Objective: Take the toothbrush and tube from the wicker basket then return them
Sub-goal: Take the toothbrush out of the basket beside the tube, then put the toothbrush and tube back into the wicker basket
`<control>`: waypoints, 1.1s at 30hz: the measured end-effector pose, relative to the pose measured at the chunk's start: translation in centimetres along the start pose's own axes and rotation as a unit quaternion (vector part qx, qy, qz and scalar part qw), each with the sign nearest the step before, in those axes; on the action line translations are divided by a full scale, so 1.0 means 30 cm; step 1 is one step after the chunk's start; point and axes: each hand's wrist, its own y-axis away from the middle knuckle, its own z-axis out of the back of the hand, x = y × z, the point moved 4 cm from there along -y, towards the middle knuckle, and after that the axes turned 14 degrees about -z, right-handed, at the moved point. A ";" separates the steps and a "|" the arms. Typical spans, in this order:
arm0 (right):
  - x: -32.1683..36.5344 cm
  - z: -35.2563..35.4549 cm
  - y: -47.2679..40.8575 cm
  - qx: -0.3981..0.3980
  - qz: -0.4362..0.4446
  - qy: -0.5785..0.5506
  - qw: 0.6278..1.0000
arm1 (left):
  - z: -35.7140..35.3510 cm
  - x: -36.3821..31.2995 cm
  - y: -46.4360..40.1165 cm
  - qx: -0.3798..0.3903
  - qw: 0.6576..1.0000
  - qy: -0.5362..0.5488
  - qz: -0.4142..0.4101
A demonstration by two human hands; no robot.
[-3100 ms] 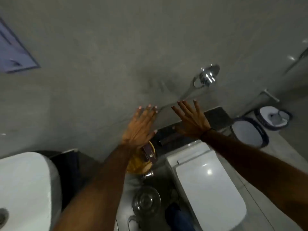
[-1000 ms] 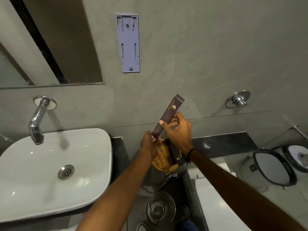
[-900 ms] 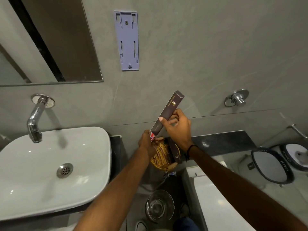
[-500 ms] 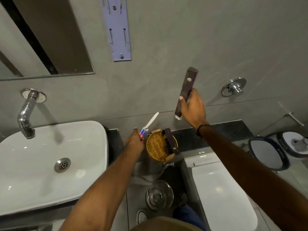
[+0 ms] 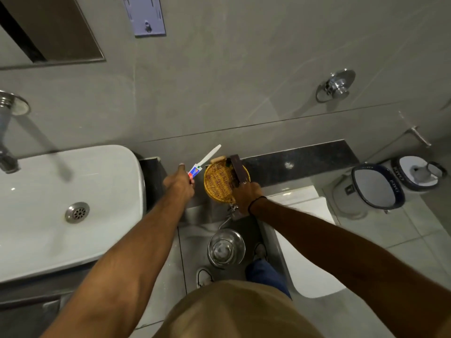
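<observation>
Right hand (image 5: 246, 191) gripping box (image 5: 237, 170) into basket (image 5: 219, 181) mid-frame; left hand (image 5: 180, 182) clamps tube (image 5: 203, 161), unreturned.

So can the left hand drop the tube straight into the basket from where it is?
Probably yes: the left hand holds the tube just beside the basket, whose open middle looks clear; the right hand sits at the far edge.

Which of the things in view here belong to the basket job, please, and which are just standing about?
Job: wicker basket; tube in left hand; dark box under right hand.

Lying about: sink, glass jar, wall knob, toilet.
</observation>
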 end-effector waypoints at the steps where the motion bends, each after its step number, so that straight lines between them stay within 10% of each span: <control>1: 0.015 -0.022 0.005 0.011 0.002 0.012 1.000 | 0.002 0.001 0.000 0.000 1.000 -0.007 -0.002; 9: -0.053 0.058 -0.053 0.042 -0.021 -0.154 0.987 | 0.036 -0.015 -0.016 0.012 0.982 -0.157 -0.103; 16: -0.144 0.132 -0.147 0.228 -0.067 -0.554 0.798 | -0.071 -0.091 0.042 0.088 0.870 -0.357 -0.330; 20: -0.093 0.130 -0.130 0.230 0.008 -0.497 0.836 | -0.142 -0.063 0.060 0.153 0.851 -0.357 -0.353; 28: -0.191 -0.023 -0.275 0.221 -0.089 -0.575 0.783 | -0.245 0.036 -0.059 0.149 0.878 -0.354 -0.285; 33: -0.190 -0.158 -0.401 0.214 -0.181 -0.577 0.767 | -0.255 0.221 -0.190 0.194 0.935 -0.296 -0.020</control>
